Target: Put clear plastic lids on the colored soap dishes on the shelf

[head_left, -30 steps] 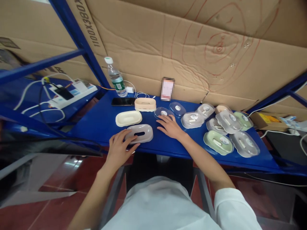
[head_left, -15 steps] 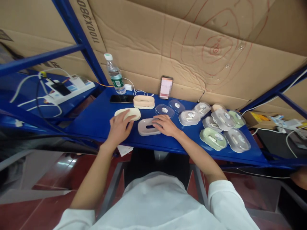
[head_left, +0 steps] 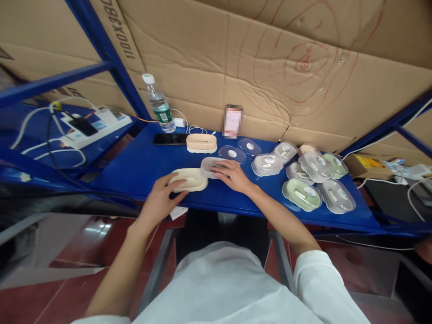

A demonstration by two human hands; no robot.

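Observation:
A cream oval dish (head_left: 193, 180) lies near the front of the blue table, with my left hand (head_left: 164, 195) gripping its left end, thumb at the near side and fingers over the rim. Touching its right end is a pale grey-lilac dish (head_left: 207, 167). The fingers of my right hand (head_left: 232, 174) lie over that dish's right part and hide it. Behind them stands a peach dish (head_left: 201, 143) on a white base. Two clear lids with round stickers, a near one (head_left: 236, 155) and a far one (head_left: 251, 147), lie beyond my right hand.
Several lidded dishes, among them a green one (head_left: 300, 194) and a grey one (head_left: 268, 165), cluster at the right. A water bottle (head_left: 162, 110), a dark phone (head_left: 168, 139) and a propped phone (head_left: 232, 121) stand or lie at the back. A cardboard wall (head_left: 202, 58) rises behind.
The cream dish has come nearer and to the right with my left hand. The grey-lilac dish has moved back, under my right hand, and now touches the cream one.

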